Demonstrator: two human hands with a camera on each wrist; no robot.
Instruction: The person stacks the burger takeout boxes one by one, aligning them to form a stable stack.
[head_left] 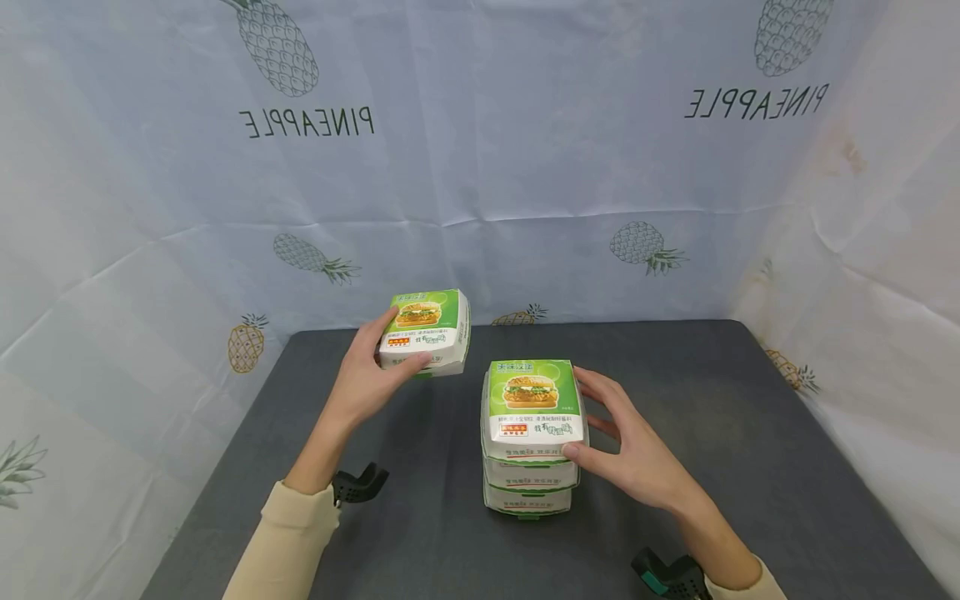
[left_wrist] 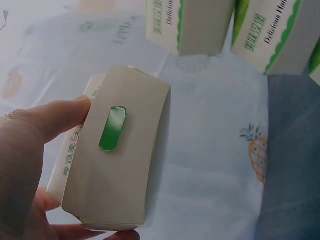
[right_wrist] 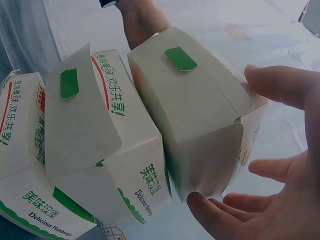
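Note:
My left hand [head_left: 363, 375] grips a green and white cardboard hamburger box [head_left: 442, 333] above the far left part of the table. In the left wrist view the thumb lies on one side of this box [left_wrist: 120, 165], fingers on the opposite side; its green tab faces the camera. A stack of three like boxes stands right of centre, with the top box [head_left: 532, 400] and the lower boxes [head_left: 528, 500] slightly out of line. At the top box's right side is my right hand [head_left: 637, 454]. Its thumb and a fingertip touch that box [right_wrist: 200, 95], with the fingers spread.
The dark table [head_left: 420, 542] runs back to a white pineapple-print cloth [head_left: 480, 167], which hangs behind and at both sides. Black wrist devices sit on the left wrist [head_left: 360, 483] and on the right wrist [head_left: 671, 575].

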